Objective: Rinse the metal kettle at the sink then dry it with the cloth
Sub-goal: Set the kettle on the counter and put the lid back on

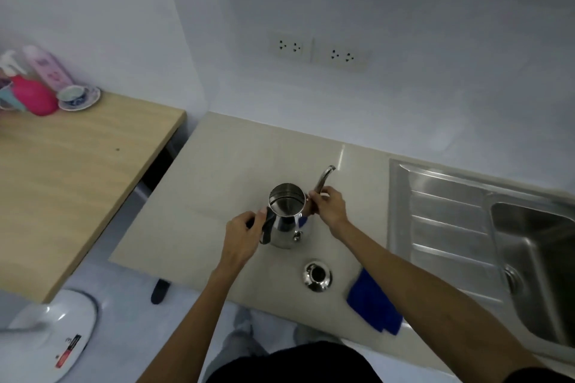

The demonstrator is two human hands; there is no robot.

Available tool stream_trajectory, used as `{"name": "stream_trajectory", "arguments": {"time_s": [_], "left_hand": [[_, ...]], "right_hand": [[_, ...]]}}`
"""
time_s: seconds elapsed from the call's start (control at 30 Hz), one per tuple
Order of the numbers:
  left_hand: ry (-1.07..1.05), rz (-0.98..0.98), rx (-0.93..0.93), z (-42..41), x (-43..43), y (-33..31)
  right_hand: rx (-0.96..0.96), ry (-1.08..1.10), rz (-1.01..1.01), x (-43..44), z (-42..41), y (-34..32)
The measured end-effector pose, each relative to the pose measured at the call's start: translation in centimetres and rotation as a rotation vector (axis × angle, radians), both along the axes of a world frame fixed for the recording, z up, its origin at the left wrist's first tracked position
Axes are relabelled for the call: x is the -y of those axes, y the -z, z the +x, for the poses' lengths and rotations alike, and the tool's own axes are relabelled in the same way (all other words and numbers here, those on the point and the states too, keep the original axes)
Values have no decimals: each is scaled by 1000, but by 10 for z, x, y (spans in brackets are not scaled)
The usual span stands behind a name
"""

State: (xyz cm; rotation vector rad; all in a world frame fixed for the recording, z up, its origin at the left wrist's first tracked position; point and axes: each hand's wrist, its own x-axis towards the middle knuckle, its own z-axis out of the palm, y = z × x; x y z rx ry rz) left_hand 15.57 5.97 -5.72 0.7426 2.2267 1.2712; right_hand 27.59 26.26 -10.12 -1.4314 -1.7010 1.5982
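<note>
The shiny metal kettle (284,216) stands upright and lidless on the beige counter (217,171). My left hand (244,235) grips its black handle on the left side. My right hand (329,207) is closed around the base of the long curved spout, which points up and right. The kettle's metal lid (316,276) lies on the counter just in front of the kettle. A blue cloth (371,305) lies at the counter's front edge, partly under my right forearm. The steel sink (535,261) with its ribbed drainboard is to the right.
A wooden table (71,171) stands left of the counter, with a pink bottle (34,96), a cup on a saucer (77,96) and other bottles at its back. Wall sockets (317,51) sit above the counter. A white fan base (49,339) is on the floor.
</note>
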Motion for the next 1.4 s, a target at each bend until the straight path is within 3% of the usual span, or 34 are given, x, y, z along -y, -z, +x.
{"name": "stream_trajectory", "arguments": {"time_s": [0.37, 0.83, 1.17, 1.4], "left_hand": [[151, -6, 168, -74, 13, 24], [188, -20, 138, -92, 8, 25], [195, 5, 135, -92, 8, 29], [173, 50, 184, -88, 8, 31]], "right_hand": [[92, 10, -43, 0, -74, 29], [109, 4, -72, -2, -93, 27], [65, -35, -122, -2, -75, 29], [319, -147, 115, 34, 13, 25]]}}
